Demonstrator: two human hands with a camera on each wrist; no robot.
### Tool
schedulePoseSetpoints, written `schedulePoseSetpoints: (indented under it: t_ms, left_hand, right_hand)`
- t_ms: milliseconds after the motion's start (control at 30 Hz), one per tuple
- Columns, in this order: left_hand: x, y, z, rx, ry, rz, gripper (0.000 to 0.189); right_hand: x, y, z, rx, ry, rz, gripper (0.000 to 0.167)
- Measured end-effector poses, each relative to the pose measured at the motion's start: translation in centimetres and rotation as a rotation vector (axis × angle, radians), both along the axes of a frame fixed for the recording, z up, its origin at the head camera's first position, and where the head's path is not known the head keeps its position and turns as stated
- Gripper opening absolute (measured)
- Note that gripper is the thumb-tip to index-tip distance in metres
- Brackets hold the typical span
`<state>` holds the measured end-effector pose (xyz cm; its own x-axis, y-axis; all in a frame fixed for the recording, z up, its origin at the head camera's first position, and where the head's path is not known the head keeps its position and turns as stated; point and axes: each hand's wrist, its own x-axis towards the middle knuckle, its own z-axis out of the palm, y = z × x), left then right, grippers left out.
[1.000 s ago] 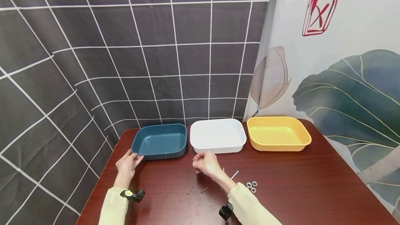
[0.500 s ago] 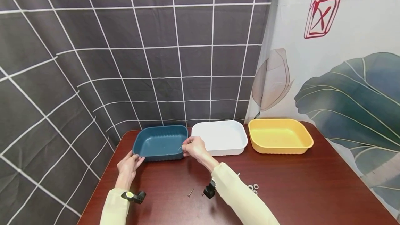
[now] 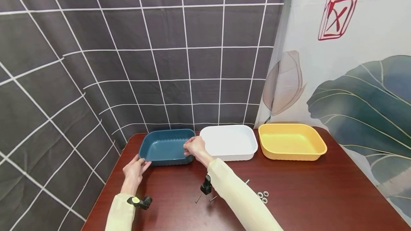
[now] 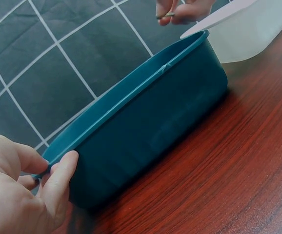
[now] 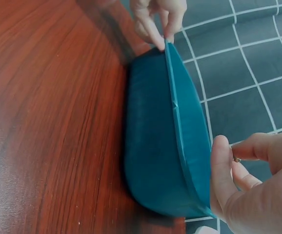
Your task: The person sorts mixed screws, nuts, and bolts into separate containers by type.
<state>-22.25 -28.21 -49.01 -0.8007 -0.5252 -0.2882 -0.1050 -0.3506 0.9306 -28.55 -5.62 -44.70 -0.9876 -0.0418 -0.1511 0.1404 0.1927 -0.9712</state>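
Note:
At the left of the table stands a blue plastic tray (image 3: 159, 162). My left hand (image 3: 134, 173) pinches its near-left corner, thumb outside the rim, as the left wrist view also shows. My right hand (image 3: 196, 148) is over the tray's right end, its fingertips pinching a small screw (image 4: 165, 16). Only the screw's end (image 5: 236, 159) shows between the fingers in the right wrist view. The right hand hides part of the tray's inside.
A white tray (image 3: 228, 157) and a yellow tray (image 3: 292, 155) stand to the right in the same row. Nearer on the table (image 3: 308, 191) lie loose screws (image 3: 198, 199), a metal rod end (image 3: 247, 181) and several nuts (image 3: 263, 198), partly behind the right sleeve.
My right hand has moved left from in front of the white tray to over the blue tray's right end. My left hand keeps its hold on the blue rim.

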Motion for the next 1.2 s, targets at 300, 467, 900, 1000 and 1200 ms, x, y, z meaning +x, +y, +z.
schedulePoseSetpoints:
  t_ms: [300, 467, 900, 1000, 1200]
  left_hand:
    - [0.0, 0.7, -0.1, 0.01, -0.005, -0.033, 0.059]
    - [0.0, 0.8, -0.4, 0.003, -0.016, -0.034, 0.058]
    - [-0.4, 0.4, -0.6, 0.011, -0.015, -0.024, 0.064]
    - [-0.3, 0.3, -0.3, 0.008, -0.01, -0.023, 0.063]
    - [-0.4, -0.3, -0.4, 0.012, 0.007, -0.014, 0.061]
  right_hand:
    - [-0.7, -0.3, -0.5, 0.064, -0.043, -0.084, 0.015]
    - [-0.7, -0.4, -0.9, 0.062, -0.04, -0.115, 0.015]
    - [0.3, 1.5, 0.0, -0.097, -0.015, -0.078, 0.007]
    - [0.8, 2.3, 0.1, -0.131, -0.029, -0.068, 0.006]
    - [2.3, 4.2, -0.3, -0.171, -0.058, -0.037, 0.006]
